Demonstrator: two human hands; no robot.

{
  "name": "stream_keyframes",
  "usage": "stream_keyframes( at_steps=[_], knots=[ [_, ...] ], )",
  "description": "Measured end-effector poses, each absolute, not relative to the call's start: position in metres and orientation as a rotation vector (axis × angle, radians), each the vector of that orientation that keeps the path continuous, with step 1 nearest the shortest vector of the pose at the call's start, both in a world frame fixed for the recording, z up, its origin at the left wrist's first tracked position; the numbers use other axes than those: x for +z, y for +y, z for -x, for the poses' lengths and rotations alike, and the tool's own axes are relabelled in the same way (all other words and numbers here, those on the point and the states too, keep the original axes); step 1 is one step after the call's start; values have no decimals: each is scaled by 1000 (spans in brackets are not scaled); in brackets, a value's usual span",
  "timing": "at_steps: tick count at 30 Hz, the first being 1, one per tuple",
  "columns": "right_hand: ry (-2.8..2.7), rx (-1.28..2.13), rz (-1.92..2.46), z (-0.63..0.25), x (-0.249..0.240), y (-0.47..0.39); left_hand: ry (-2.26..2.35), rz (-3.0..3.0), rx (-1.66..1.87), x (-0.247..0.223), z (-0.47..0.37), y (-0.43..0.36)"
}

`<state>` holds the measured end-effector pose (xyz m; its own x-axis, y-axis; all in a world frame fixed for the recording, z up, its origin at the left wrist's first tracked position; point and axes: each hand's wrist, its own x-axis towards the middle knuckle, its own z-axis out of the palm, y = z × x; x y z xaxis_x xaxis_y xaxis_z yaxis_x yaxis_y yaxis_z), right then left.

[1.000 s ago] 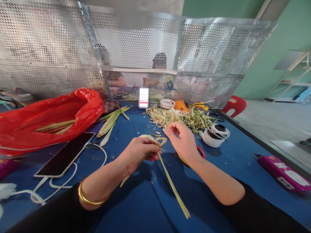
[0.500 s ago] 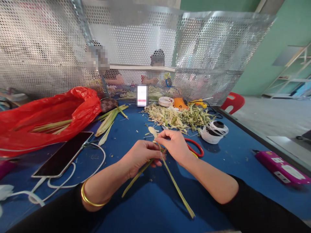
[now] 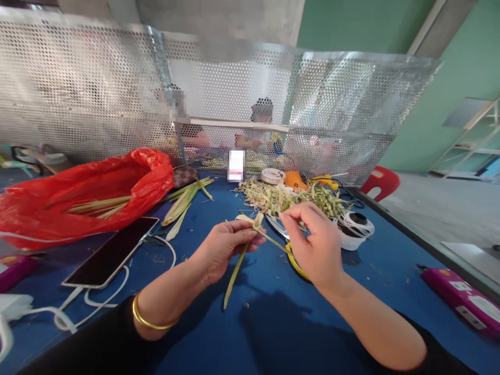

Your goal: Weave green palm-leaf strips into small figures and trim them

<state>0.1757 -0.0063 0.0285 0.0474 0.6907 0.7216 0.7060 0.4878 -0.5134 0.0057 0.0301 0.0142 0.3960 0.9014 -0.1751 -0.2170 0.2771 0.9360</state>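
Observation:
My left hand pinches a small folded knot of pale green leaf strips above the table. One strip hangs down below its fingers; another strip runs right from the knot and disappears behind my right hand. That hand is raised to the right of the knot, thumb and forefinger brought together. Whatever sits between those fingertips is too small to make out. Scissors lie under and beside the right hand, with blades and a yellow inner handle showing.
A heap of plant scraps, a white string spool, leaf strips and a red bag lie around. A tablet with a white cable is left; a purple case is right. Behind a perforated metal screen sit other people.
My right hand has moved off the knot, to the right and nearer me. The long strip that pointed toward me now runs to the right. The view has tilted up slightly.

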Motion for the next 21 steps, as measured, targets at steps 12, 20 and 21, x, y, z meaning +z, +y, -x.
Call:
stream_keyframes(
  at_steps=[12, 20, 21],
  knots=[
    [-1607, 837, 1289, -138, -6, -12, 788, -756, 1091, 8, -18, 22],
    [-1427, 1000, 1175, -134, -18, -10, 828, -826, 1100, 6, -23, 17],
    [-1468, 967, 1193, -135, -18, -10, 842, -837, 1109, 6, -23, 17]
  ],
)
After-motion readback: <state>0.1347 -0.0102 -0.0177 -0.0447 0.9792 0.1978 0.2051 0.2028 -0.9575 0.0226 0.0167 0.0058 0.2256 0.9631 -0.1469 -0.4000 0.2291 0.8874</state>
